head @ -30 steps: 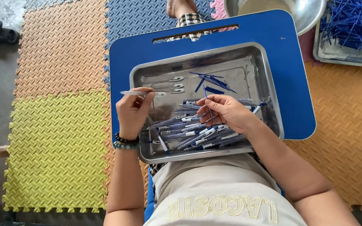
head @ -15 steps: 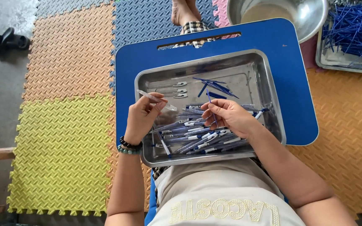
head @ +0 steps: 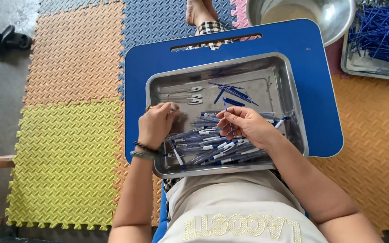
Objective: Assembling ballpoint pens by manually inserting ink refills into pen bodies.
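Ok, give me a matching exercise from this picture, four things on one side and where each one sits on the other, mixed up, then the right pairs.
Things:
1. thin blue refill
2. heap of pens
3. round metal bowl
4. steel tray

Places:
A. on the blue lap board
B. pinched in the right hand
C. near end of the tray, by the left hand
D. on the floor beyond the board

Pairs: 1-B, 2-C, 3-D, 4-A

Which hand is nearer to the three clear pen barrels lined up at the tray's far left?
Left. The left hand sits just below the clear pen barrels, nearly touching them. The right hand is farther to the right, over the pile of pens.
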